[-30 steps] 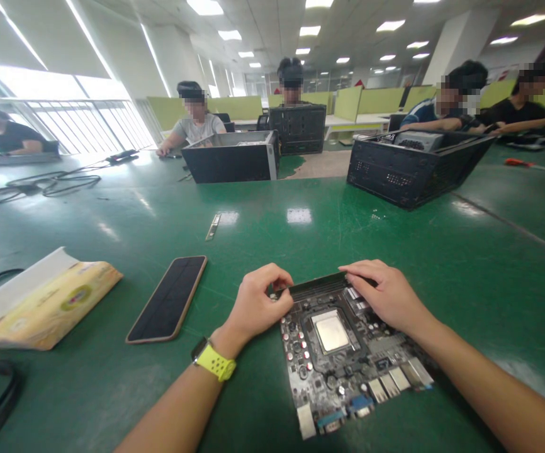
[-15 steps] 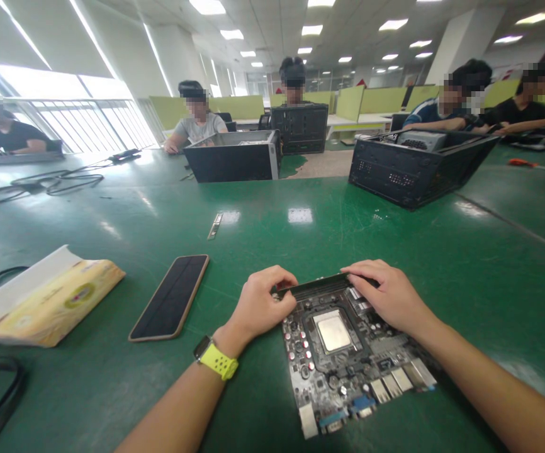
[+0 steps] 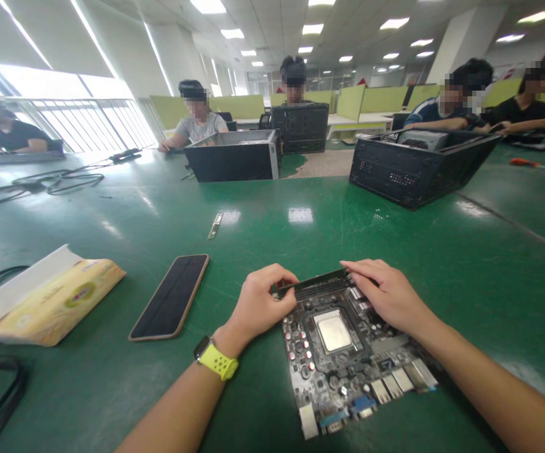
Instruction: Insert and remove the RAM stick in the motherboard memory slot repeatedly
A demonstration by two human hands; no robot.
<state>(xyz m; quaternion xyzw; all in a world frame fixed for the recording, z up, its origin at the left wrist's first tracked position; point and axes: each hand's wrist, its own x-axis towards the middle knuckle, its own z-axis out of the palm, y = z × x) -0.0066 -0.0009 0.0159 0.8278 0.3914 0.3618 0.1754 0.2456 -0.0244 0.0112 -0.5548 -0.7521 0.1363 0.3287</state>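
Observation:
A motherboard [image 3: 371,346] lies on the green table, its ports toward me and a silver processor [image 3: 333,331] in its socket. Along its far edge a RAM stick [image 3: 320,281] stands on edge at the memory slots. My left hand [image 3: 265,299] pinches the stick's left end between thumb and fingers, a yellow-strapped watch on its wrist. At the other end, my right hand [image 3: 386,292] has its thumb and fingertips closed on the stick. Whether the stick is fully seated cannot be made out.
Left of the board lie a phone [image 3: 171,299] and a yellow tissue pack [image 3: 65,302]. Another RAM stick [image 3: 215,226] rests farther out. Beyond are open computer cases [image 3: 235,162] [image 3: 395,167], a screwdriver [image 3: 525,162], cables [image 3: 41,185] and several people seated around the table.
Both hands stay at the ends of the RAM stick. The stick's right end and the right fingertips look very slightly higher; the motherboard has hardly moved.

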